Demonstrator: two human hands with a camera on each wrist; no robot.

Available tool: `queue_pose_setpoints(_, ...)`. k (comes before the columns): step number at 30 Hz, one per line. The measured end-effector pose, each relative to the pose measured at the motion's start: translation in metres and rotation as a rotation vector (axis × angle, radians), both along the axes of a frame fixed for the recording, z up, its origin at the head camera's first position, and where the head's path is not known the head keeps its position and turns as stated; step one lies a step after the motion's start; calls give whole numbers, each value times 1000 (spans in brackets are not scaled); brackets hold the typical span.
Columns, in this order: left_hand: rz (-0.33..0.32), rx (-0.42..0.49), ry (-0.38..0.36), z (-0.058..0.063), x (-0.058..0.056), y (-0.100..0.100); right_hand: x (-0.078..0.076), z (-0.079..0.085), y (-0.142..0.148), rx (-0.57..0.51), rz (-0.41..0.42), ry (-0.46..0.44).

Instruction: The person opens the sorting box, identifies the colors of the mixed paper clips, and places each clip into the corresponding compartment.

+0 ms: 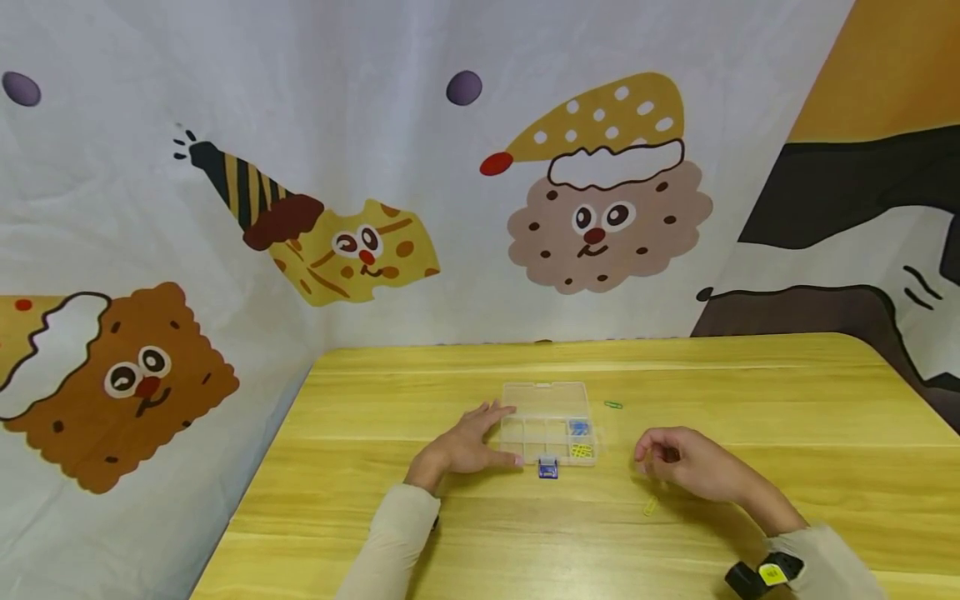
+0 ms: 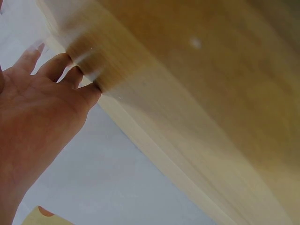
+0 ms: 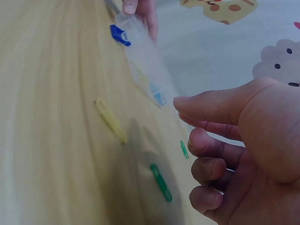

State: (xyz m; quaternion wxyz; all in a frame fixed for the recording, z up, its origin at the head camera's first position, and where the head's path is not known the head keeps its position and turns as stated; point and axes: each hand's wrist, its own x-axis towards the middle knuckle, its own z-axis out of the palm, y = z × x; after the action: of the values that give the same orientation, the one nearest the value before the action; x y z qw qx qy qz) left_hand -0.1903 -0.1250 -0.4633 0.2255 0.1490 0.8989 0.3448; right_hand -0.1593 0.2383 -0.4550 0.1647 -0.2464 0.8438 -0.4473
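A clear plastic compartment box (image 1: 534,450) lies on the table with its lid (image 1: 546,398) folded back. Blue clips (image 1: 579,427) and yellow clips (image 1: 581,451) fill two compartments at its right end. My left hand (image 1: 468,442) rests at the box's left side, fingers spread, thumb at the front corner. To the right of the box, my right hand (image 1: 693,462) hovers over the table with loosely curled fingers and nothing visible between them. Below it lie a yellow paper clip (image 3: 111,121) and a green paper clip (image 3: 161,183), the green one hidden in the head view.
Another green paper clip (image 1: 613,405) lies right of the lid. A small dark-blue piece (image 1: 548,468) sits at the box's front edge. The wooden table (image 1: 390,383) reaches back to a cloth (image 1: 390,125) printed with cartoon food.
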Motion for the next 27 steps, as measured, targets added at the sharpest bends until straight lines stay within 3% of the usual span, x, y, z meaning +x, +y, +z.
queue_pose_setpoints(14, 4, 10, -3, 0, 0, -1, 18, -12, 16, -118, 126, -144)
queue_pose_setpoints(27, 3, 14, -4, 0, 1, 0, 22, -21, 20, -137, 161, -103)
